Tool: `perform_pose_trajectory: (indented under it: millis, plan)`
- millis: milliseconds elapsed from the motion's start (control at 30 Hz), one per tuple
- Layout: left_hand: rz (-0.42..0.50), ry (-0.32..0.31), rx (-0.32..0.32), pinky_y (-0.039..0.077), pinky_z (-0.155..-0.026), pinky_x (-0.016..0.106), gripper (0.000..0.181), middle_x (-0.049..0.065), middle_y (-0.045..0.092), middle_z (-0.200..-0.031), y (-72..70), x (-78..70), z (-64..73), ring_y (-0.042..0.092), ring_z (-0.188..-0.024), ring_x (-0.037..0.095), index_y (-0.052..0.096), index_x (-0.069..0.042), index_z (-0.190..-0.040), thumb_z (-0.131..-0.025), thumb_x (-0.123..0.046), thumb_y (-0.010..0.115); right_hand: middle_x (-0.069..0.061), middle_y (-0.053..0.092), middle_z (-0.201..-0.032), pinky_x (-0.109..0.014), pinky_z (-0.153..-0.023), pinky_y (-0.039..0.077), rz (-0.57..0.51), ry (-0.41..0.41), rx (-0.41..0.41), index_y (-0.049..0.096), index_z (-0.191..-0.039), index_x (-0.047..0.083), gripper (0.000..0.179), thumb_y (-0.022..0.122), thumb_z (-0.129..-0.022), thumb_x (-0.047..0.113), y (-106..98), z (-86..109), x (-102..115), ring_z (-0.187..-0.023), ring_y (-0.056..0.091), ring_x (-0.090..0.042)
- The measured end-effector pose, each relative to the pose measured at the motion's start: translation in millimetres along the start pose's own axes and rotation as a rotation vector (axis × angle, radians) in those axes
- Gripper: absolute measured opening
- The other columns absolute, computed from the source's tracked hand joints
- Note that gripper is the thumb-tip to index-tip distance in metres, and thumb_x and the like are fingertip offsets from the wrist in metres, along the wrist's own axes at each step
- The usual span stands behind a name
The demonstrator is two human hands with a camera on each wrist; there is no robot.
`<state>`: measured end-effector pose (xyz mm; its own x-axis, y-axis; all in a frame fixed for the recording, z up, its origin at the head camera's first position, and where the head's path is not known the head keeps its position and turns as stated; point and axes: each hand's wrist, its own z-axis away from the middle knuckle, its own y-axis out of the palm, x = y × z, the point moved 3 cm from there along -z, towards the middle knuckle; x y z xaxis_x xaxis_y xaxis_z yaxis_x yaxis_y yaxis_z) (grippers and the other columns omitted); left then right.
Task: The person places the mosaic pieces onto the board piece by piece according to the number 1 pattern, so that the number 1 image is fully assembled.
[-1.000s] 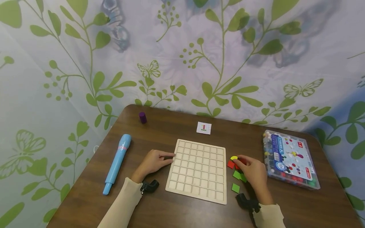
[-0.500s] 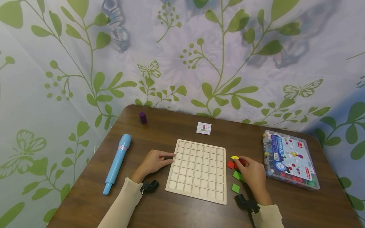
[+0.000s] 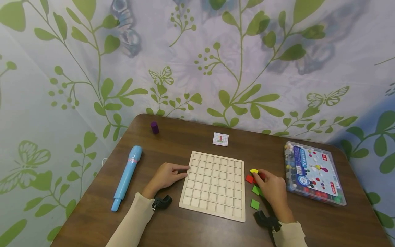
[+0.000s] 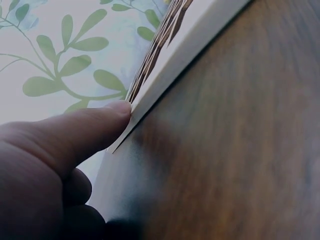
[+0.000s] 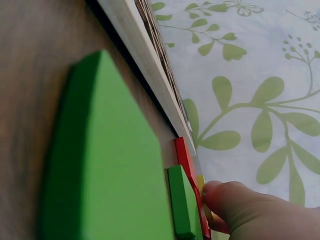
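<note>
My left hand (image 3: 167, 176) reaches to the left edge of a pale wooden grid board (image 3: 213, 185), its extended fingers right at the rim. In the left wrist view a fingertip (image 4: 119, 108) meets the side of that board. My right hand (image 3: 274, 188), just off the board's right edge, pinches a small yellow arc-shaped piece (image 3: 253, 171) between thumb and index finger. Red tiles (image 3: 249, 178) lie under and beside these fingers. Nearer to me are green square tiles (image 3: 254, 204), one large and close in the right wrist view. The right palm hides part of the pile.
A small card (image 3: 220, 139) with a printed grid pattern lies beyond the board. To the right stands a clear plastic box (image 3: 314, 173) of coloured balls. At left are a light blue tube-shaped object (image 3: 127, 178) and a purple cylinder (image 3: 154, 127).
The right hand has shifted very slightly left, and the yellow piece has turned a little at its fingertips. My left hand stays at the board's edge.
</note>
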<state>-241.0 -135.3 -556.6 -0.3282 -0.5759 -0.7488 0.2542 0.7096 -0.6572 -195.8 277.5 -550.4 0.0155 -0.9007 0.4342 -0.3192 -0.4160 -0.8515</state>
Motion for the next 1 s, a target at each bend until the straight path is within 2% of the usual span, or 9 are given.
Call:
perform_pose_trajectory:
  millis: [233,500,733,1000]
  plan:
    - [-0.003,-0.004,0.006,0.026,-0.045,0.022,0.03,-0.016,0.028,-0.047,-0.8,-3.3,0.2,0.02,-0.044,0.002,0.078,-0.026,-0.122,-0.092,-0.03,0.079,0.004,0.038,-0.052,-0.03,-0.045,0.028,-0.011,-0.003,-0.014,0.078,-0.11,0.002,0.033,0.08,-0.091,0.028,-0.5,-0.8,-1.1,-0.047,0.037,-0.016]
    - [-0.005,-0.014,0.007,0.026,-0.045,0.022,0.029,-0.016,0.029,-0.046,0.3,-2.8,2.6,0.02,-0.043,0.002,0.078,-0.028,-0.122,-0.093,-0.032,0.078,0.003,0.04,-0.052,-0.03,-0.044,0.029,-0.037,0.03,-0.011,0.078,-0.113,0.004,0.034,0.079,-0.092,0.031,1.8,2.2,-2.6,-0.047,0.038,-0.017]
    - [-0.007,-0.021,0.016,0.026,-0.044,0.021,0.029,-0.015,0.03,-0.045,3.3,-0.3,5.5,0.02,-0.043,0.001,0.077,-0.029,-0.122,-0.093,-0.033,0.078,0.007,0.037,-0.052,-0.03,-0.042,0.026,-0.086,-0.045,-0.14,0.08,-0.102,0.006,0.027,0.085,-0.086,0.027,2.7,6.7,-3.0,-0.044,0.032,-0.011]
    - [-0.004,0.002,0.005,0.026,-0.044,0.021,0.03,-0.014,0.031,-0.047,0.0,-2.3,4.9,0.023,-0.043,0.002,0.078,-0.026,-0.122,-0.093,-0.033,0.078,0.012,0.033,-0.05,-0.029,-0.04,0.023,-0.126,-0.11,-0.237,0.081,-0.099,0.005,0.027,0.089,-0.081,0.023,-4.1,2.2,13.1,-0.042,0.028,-0.008]
